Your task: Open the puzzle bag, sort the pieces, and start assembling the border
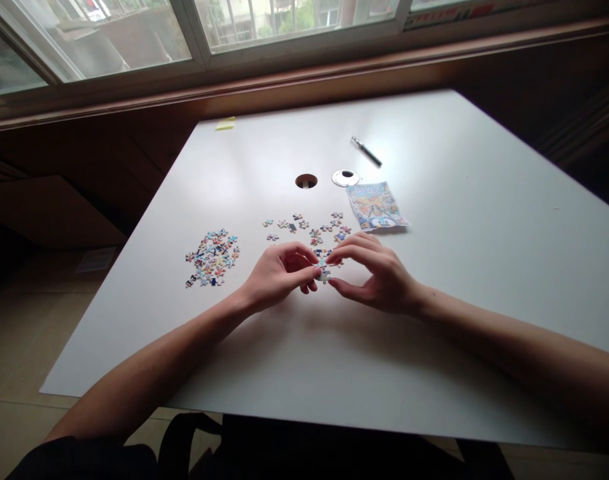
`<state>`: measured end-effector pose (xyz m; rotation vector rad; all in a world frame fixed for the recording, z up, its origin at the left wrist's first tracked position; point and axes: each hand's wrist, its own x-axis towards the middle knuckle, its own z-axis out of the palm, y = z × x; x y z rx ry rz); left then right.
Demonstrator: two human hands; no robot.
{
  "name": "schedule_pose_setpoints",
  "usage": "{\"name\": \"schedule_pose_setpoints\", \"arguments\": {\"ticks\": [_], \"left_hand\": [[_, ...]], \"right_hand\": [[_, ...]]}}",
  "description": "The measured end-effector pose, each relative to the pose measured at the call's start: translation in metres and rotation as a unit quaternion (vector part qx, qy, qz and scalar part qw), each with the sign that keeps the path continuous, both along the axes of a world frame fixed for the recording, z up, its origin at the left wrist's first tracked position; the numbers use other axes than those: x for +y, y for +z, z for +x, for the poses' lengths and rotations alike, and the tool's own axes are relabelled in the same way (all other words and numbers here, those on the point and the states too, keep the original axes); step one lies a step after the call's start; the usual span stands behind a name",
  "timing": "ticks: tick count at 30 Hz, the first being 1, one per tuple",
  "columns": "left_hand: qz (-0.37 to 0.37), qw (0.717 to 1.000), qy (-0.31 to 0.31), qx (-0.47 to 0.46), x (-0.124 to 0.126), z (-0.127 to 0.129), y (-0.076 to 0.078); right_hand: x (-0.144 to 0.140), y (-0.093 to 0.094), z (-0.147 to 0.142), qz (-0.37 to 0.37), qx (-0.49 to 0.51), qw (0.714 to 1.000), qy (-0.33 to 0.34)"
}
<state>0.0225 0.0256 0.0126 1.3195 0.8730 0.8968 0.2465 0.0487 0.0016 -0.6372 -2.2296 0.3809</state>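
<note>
My left hand [283, 275] pinches a small pale jigsaw piece [324, 275] between thumb and fingers, just above the table. From the other side, my right hand [377, 273] has its thumb and index fingertip at the edges of the same small cluster, the fingers curved around it. Part of what they hold is hidden by the fingertips. Behind the hands, several loose jigsaw pieces [315, 237] lie scattered, some partly covered by the right hand. A denser pile of jigsaw pieces [212, 259] lies to the left of my left hand.
A crumpled colourful picture sheet [377, 205] lies beyond my right hand. Farther back are a dark pen [366, 152], a round metal cover [345, 177] and a cable hole [306, 181] in the white table [264, 153]. Yellow tape [225, 123] marks the far edge, below a window.
</note>
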Motion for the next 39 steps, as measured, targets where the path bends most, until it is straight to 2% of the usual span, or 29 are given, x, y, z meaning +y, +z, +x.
{"name": "schedule_pose_setpoints", "arguments": {"ticks": [4,8,11,13,15,17,20,23,29,32,39], "left_hand": [[0.003,1.0,0.001,0.016,0.0,-0.002,-0.003],[-0.006,0.999,-0.017,0.027,-0.001,0.0,-0.006],[0.029,0.994,0.001,0.103,-0.001,-0.004,-0.003],[0.115,0.971,0.06,0.2,0.002,-0.013,0.001],[0.216,0.928,0.121,0.279,0.006,-0.024,0.003],[0.292,0.892,0.137,0.318,0.009,-0.036,0.001],[0.371,0.856,0.108,0.345,0.01,-0.048,-0.007],[0.417,0.833,0.06,0.36,0.01,-0.053,-0.015],[0.43,0.806,0.001,0.406,0.011,-0.054,-0.018],[0.429,0.799,-0.012,0.421,0.012,-0.054,-0.019],[0.43,0.807,-0.021,0.404,0.013,-0.052,-0.02]], "right_hand": [[-0.001,0.002,-0.001,-0.025,-0.01,0.999,0.024],[0.0,-0.004,-0.001,-0.024,-0.022,0.999,0.032],[0.003,-0.01,0.002,-0.005,-0.053,0.998,0.03],[0.004,-0.013,0.003,0.008,-0.085,0.996,0.029],[0.004,-0.013,0.004,0.013,-0.117,0.993,0.031],[0.004,-0.012,0.005,0.008,-0.134,0.99,0.031],[0.004,-0.01,0.004,-0.004,-0.134,0.991,0.03],[0.004,-0.009,0.004,-0.015,-0.127,0.991,0.03],[0.004,-0.01,0.005,-0.011,-0.141,0.99,0.02],[0.004,-0.011,0.005,-0.013,-0.142,0.99,0.02],[0.005,-0.013,0.005,-0.016,-0.138,0.99,0.024]]}}
